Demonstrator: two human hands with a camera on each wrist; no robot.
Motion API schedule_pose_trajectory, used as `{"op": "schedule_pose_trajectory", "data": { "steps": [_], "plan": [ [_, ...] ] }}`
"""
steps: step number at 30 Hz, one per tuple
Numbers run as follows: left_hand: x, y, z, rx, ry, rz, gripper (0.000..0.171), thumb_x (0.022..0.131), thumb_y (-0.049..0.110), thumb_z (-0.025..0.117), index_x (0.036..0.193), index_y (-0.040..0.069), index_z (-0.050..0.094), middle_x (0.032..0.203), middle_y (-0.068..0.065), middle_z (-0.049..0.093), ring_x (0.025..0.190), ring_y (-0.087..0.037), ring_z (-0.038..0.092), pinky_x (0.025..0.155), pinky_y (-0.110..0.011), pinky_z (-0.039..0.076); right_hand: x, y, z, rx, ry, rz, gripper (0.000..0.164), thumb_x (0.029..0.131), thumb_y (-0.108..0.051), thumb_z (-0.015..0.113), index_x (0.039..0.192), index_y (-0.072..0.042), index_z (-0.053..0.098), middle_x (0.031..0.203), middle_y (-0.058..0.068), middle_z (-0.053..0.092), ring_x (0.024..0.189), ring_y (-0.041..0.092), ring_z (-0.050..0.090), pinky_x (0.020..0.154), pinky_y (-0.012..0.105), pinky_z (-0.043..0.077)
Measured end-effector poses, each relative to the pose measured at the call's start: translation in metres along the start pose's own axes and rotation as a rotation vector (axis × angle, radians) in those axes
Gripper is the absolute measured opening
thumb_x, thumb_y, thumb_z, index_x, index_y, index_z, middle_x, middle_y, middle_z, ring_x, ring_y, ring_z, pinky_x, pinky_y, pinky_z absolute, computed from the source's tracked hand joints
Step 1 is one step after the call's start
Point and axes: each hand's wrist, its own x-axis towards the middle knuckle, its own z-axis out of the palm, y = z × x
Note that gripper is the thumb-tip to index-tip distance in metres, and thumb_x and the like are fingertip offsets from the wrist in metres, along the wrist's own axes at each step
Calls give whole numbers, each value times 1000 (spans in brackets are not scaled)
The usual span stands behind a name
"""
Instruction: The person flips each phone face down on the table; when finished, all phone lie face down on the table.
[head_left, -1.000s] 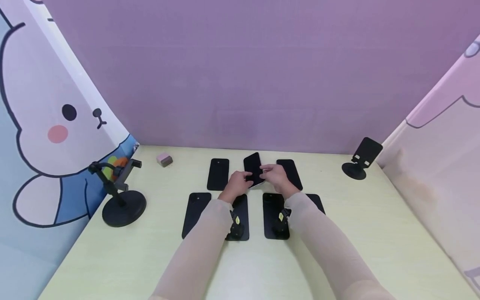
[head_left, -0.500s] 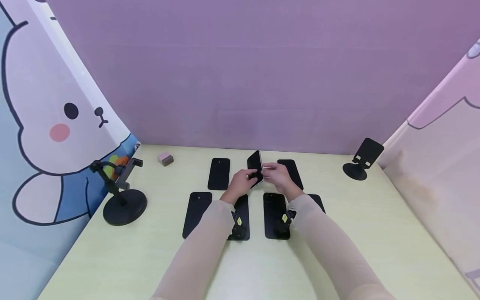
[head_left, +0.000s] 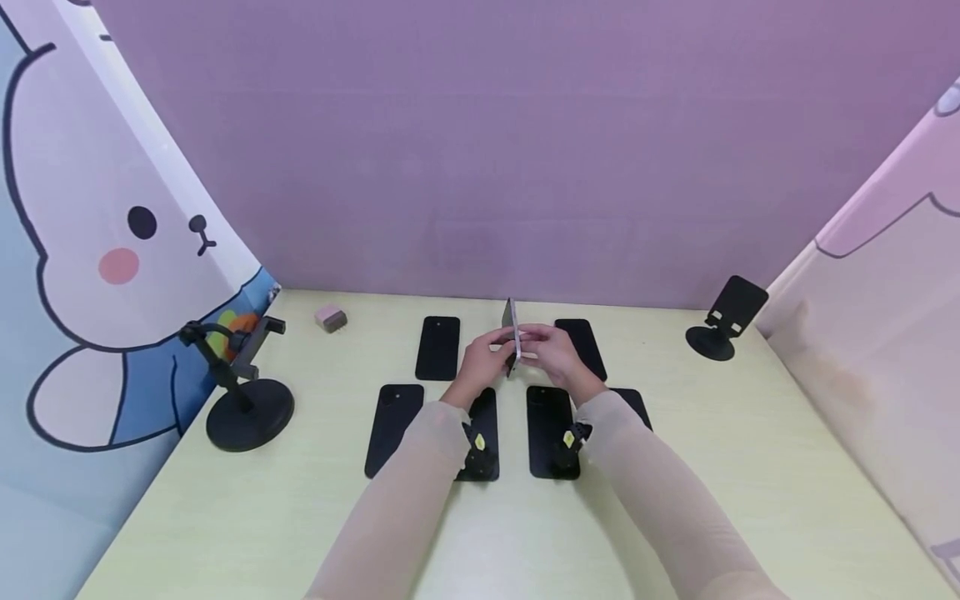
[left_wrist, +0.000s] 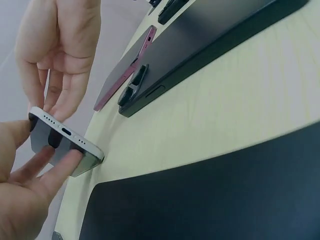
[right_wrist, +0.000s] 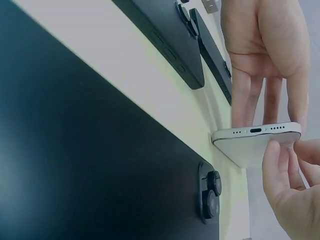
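Note:
A smartphone (head_left: pixel 512 333) stands turned up on its long side between my two hands, so the head view sees it nearly edge-on. Its dark glossy face (left_wrist: pixel 65 150) is toward my left hand (head_left: pixel 481 365), whose fingers lie on it. My right hand (head_left: pixel 556 354) holds it from the other side, fingertips at the pale back (right_wrist: pixel 245 145). The charging port shows on the phone's short end in both wrist views. A dark phone (head_left: pixel 438 348) lies to the left of the hands, and another (head_left: pixel 581 343) lies to the right, partly behind the right hand.
Nearer lie several more dark phones, including one (head_left: pixel 392 425) at left and one (head_left: pixel 546 412) under the right wrist. A black round-based stand (head_left: pixel 251 417) is at left, a small phone stand (head_left: pixel 716 333) at right. A small pink-and-grey block (head_left: pixel 331 317) sits at back left.
The held phone has turned from lying tilted, with its dark face up, to standing edge-on between the hands. My left hand has shifted slightly right; the other phones stay put.

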Motion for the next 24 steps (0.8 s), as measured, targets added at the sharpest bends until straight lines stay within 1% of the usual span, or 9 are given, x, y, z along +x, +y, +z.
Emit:
{"op": "schedule_pose_trajectory", "data": {
  "steps": [4, 8, 15, 20, 22, 24],
  "plan": [
    [0, 1, 0, -66, -6, -15, 34, 99, 16, 60, 132, 10, 62, 118, -14, 60, 85, -21, 69, 73, -29, 56, -1, 0, 1, 12, -4, 22, 41, 96, 7, 54, 136, 9, 49, 114, 18, 56, 102, 25, 61, 89, 42, 51],
    [1, 0, 0, -94, -12, -37, 37, 99, 17, 60, 135, 10, 60, 120, -15, 58, 89, -24, 69, 76, -32, 56, -2, 0, 1, 3, -22, 45, 41, 97, 6, 53, 137, 8, 48, 119, 22, 55, 109, 30, 58, 89, 44, 50],
    [1, -2, -3, -138, -13, -53, 40, 99, 14, 60, 138, 7, 56, 122, -17, 57, 90, -25, 68, 77, -32, 56, -2, 3, 1, -47, -57, 55, 41, 97, 2, 56, 137, 6, 50, 125, 25, 54, 110, 32, 59, 89, 45, 50],
    [-1, -3, -7, -160, -14, -58, 41, 98, 16, 61, 138, 6, 56, 122, -17, 57, 92, -26, 67, 77, -33, 56, -2, 7, 0, -100, -99, 57, 41, 98, -1, 56, 138, 5, 50, 129, 26, 53, 112, 34, 58, 90, 44, 50],
    [-1, -5, -9, -151, -11, -63, 41, 98, 16, 61, 138, 6, 56, 122, -17, 57, 92, -25, 67, 76, -33, 56, -2, 8, 0, -129, -113, 58, 40, 98, -1, 56, 137, 7, 50, 130, 27, 52, 112, 33, 57, 89, 42, 51],
    [0, -7, -10, -129, -3, -69, 40, 98, 15, 61, 137, 6, 57, 123, -17, 58, 92, -24, 67, 74, -31, 56, -2, 10, 1, -166, -107, 68, 39, 97, -1, 57, 135, 7, 52, 131, 27, 53, 110, 32, 57, 88, 39, 51]
  ]
}}
